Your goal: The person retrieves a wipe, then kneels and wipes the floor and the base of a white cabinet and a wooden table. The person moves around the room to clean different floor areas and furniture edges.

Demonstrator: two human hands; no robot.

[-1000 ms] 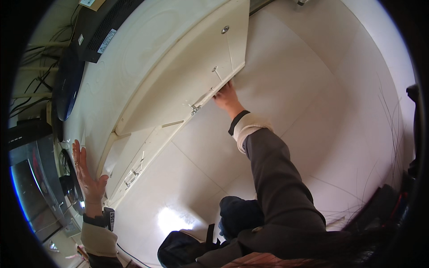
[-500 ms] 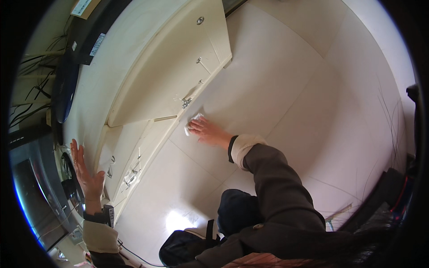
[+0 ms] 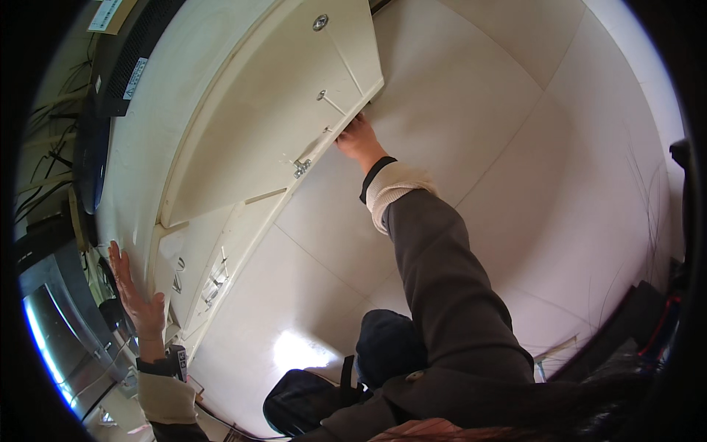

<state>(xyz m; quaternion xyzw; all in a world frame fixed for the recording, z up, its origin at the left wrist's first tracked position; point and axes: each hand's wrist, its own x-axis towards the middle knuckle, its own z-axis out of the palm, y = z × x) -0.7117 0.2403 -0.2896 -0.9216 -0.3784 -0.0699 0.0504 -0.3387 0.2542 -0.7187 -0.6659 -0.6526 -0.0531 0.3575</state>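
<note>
My right hand (image 3: 359,140) reaches forward to the bottom edge of a cream furniture panel (image 3: 250,118), low over the pale tiled floor (image 3: 471,125). Its fingers curl in at that edge and are partly hidden. The white cloth that was under it is out of sight now and no longer lies on the tiles, so the hand appears to have it. At the far left, my left hand (image 3: 138,298) is open, fingers stretched up, against the rim of a white top (image 3: 136,191). Metal fittings (image 3: 300,168) sit along the panel.
A dark screen (image 3: 59,324) stands at the left, with loose cables (image 3: 55,166) above it. A black device (image 3: 143,51) and a cardboard box (image 3: 112,15) lie at the upper left. A dark bag-like item (image 3: 309,404) is near my knee (image 3: 390,346).
My right hand has slid forward along the floor to the panel's lower edge, and the white cloth has gone from view. My left hand has shifted slightly down in the picture, still open.
</note>
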